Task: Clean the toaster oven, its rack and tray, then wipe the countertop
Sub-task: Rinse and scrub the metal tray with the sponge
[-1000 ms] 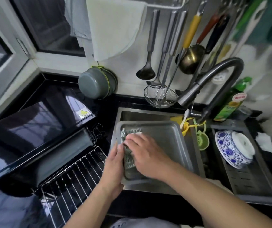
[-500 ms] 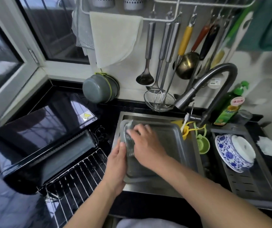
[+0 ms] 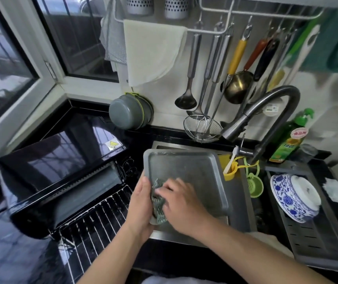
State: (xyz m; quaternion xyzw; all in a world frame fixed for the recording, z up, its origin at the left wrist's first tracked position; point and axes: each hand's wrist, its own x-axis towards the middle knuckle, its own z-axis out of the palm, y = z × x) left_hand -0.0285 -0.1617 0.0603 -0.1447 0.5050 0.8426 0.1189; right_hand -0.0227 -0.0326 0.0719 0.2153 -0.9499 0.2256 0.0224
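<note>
A grey metal tray (image 3: 192, 171) lies tilted over the sink (image 3: 239, 193). My left hand (image 3: 141, 201) grips the tray's near-left edge. My right hand (image 3: 181, 203) presses a grey-green scrubbing cloth (image 3: 158, 201) onto the tray's near-left corner, fingers curled over it. The black toaster oven (image 3: 61, 171) stands at the left on the dark countertop (image 3: 10, 257), and its wire rack (image 3: 94, 224) lies in front of it.
A curved tap (image 3: 266, 111) arches over the sink. A green soap bottle (image 3: 288, 138) stands behind it. A blue-and-white bowl (image 3: 293, 197) rests in the drainer tray (image 3: 323, 249) at right. Ladles and a strainer (image 3: 202, 128) hang on the wall; a grey pot (image 3: 129, 113) leans there.
My right hand and the cloth slid from the tray's far-left part back to its near-left corner. The head camera tilted up, showing more of the wall rack.
</note>
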